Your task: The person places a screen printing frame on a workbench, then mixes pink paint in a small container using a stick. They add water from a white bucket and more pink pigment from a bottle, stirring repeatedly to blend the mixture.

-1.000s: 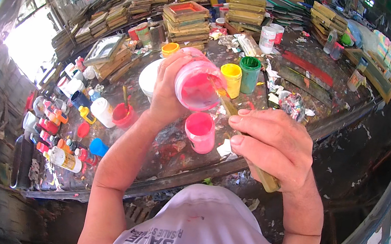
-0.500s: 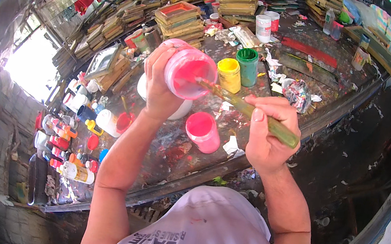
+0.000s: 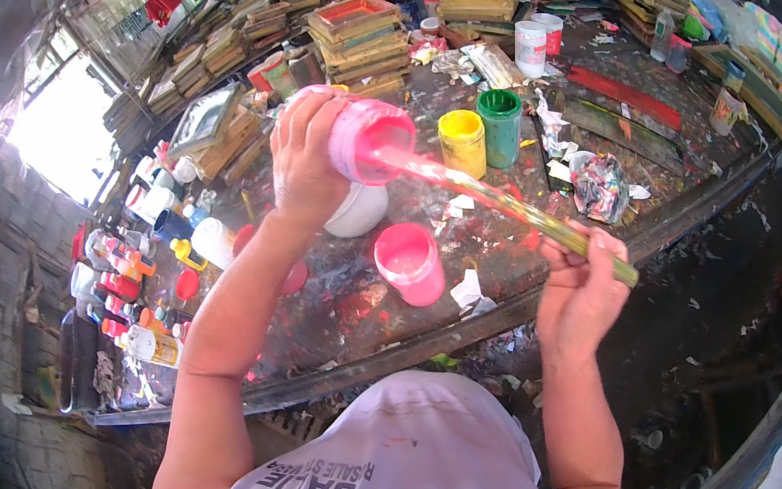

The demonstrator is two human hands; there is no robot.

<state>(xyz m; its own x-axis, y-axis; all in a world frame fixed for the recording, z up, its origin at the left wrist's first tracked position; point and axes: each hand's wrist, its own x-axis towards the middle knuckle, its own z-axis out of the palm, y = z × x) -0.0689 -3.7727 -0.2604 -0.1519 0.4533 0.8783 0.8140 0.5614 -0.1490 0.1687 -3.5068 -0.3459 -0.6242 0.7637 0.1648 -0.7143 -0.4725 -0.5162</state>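
Tipped on its side in my left hand (image 3: 306,153) is a jar of pink paint (image 3: 366,143), its mouth facing right and my fingers wrapped round its base. My right hand (image 3: 584,292) grips the greenish end of a long paint-smeared stick (image 3: 510,205). The stick's pink-coated far end lies inside the jar's mouth. Below on the table stands an open pink jar (image 3: 410,270), upright, with pink paint inside. An open yellow jar (image 3: 463,147) and an open green jar (image 3: 500,131) stand just beyond the stick. A white tub (image 3: 358,211) is partly hidden behind my left hand.
The paint-stained table (image 3: 353,332) ends at a long front edge near my body. Bottles and small jars (image 3: 148,345) crowd its left end. Stacked wooden frames (image 3: 358,42) fill the back. Crumpled waste (image 3: 600,187) lies at the right, and paper scraps (image 3: 471,290) near the front edge.
My right hand has moved right, drawing more of the stick out of the jar. The held jar has turned further onto its side, its mouth now more to the right.
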